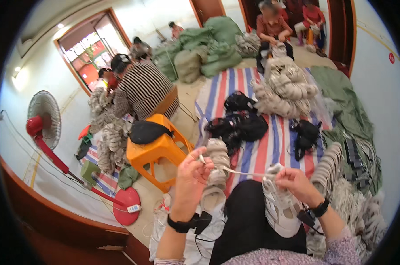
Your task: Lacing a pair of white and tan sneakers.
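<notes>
A white and pale grey sneaker (280, 211) rests on my right thigh, over black trousers. From its upper part a pale shoelace (242, 172) runs taut to the left. My left hand (193, 174) is raised above the lap, its thumb and fingers pinched on the lace's far end. At the sneaker's upper edge, my right hand (298, 183) is closed with fingertips bent against the shoe; exactly what they pinch is partly hidden. Both wrists wear black bands. Beyond my left hand stands a row of beige shoes (217, 152).
Striped sheeting (253, 164) covers the floor ahead, bearing black bundles (237, 121) and a beige shoe pile (288, 88). An orange stool (158, 152) and red fan (47, 141) stand left. More stacked shoes (327, 168) lie right. Several people sit farther off near green sacks (208, 48).
</notes>
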`<state>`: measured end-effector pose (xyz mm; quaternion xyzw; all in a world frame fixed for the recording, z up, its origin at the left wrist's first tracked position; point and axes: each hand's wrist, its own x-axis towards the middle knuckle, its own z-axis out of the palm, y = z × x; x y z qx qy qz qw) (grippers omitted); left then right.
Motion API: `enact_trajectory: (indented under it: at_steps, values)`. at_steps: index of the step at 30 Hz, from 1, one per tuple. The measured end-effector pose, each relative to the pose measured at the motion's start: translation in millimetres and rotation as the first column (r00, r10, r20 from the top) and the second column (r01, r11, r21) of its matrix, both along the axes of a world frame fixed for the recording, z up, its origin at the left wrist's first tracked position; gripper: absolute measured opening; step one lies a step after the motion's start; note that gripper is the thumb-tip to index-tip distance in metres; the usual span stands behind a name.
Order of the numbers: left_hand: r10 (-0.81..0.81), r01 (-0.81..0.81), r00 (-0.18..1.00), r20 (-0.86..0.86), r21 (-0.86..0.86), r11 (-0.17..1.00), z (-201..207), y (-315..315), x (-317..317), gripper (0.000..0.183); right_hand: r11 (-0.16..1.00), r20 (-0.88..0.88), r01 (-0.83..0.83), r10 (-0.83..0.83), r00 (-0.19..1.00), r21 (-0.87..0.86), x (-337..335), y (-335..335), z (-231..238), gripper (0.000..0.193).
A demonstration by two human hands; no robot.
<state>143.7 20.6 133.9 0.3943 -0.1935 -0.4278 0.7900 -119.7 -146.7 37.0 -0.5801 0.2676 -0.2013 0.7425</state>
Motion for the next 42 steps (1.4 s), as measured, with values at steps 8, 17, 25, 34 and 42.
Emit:
enact_trajectory:
  at_steps: [8,17,25,34,42]
  values:
    - [-0.385,0.354,0.757,0.527,0.165,0.921,27.4,59.3,-66.5,0.025,0.96,0.312,0.182,-0.244,0.918,0.215,-89.3,-41.4,21.0,0.021]
    - [-0.519,0.512,0.853,-0.051,0.275,0.814,-46.2,50.1,-97.7,0.027,0.788,0.306,0.459,-0.594,0.744,0.411,-225.9,-118.7,-52.8,0.029]
    - [-0.2,0.223,0.974,-0.103,0.304,0.926,-101.1,41.0,-87.0,0.024,0.768,0.23,0.517,-0.619,0.751,0.379,-298.9,-98.4,-84.9,0.029]
    - [-0.29,0.291,0.955,-0.06,0.361,0.886,-114.0,7.2,-87.4,0.024,0.619,0.098,0.644,-0.751,0.653,0.45,-324.0,-109.5,-96.5,0.028]
    - [-0.366,0.319,0.93,0.025,0.439,0.84,-126.8,-21.9,-97.6,0.028,0.591,0.019,0.714,-0.775,0.631,0.375,-325.3,-97.1,-89.3,0.02]
